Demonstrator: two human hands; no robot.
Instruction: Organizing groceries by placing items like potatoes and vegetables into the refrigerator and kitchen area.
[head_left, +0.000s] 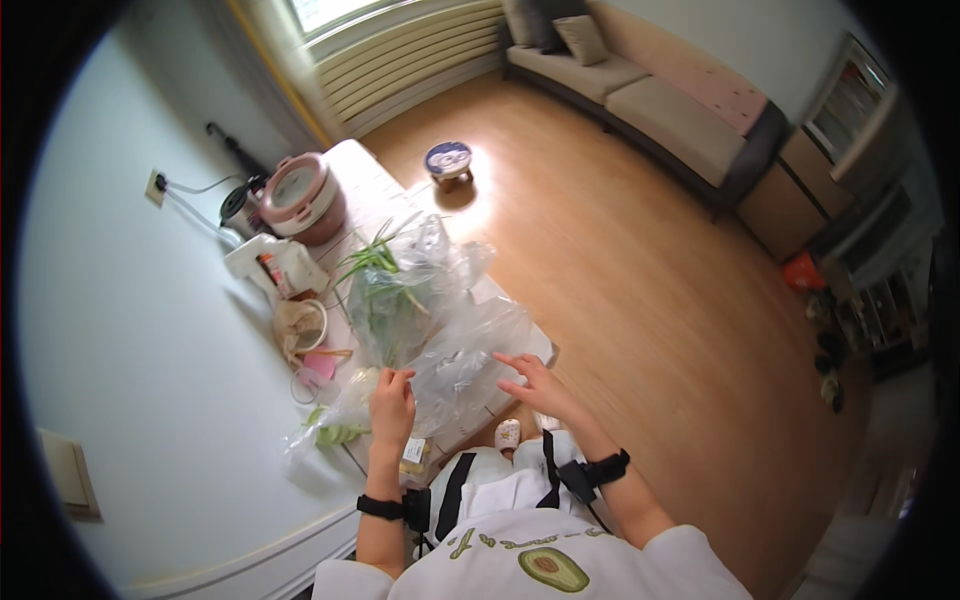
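My left hand (392, 405) is over the near part of the table, its fingers curled beside a clear plastic bag; whether it pinches the film cannot be made out. To the right, my right hand (538, 386) has thumb and forefinger spread, fingertips at the edge of a crumpled clear plastic bag (476, 341), with nothing seen in its grasp. Beyond the hands, another clear bag (390, 304) holds green onions (377, 259), whose leaves stick out of the top. By my left wrist lies a green vegetable (337, 431), partly under plastic film. A labelled clear pack (414, 454) sits near the table's front edge.
Along the wall side of the table (356, 161) stand a pink rice cooker (300, 199), an electric kettle (240, 210), a white package (292, 266) and a paper bag (296, 322). A small round stool (448, 161) is on the floor past the table. A sofa (622, 82) lines the far side.
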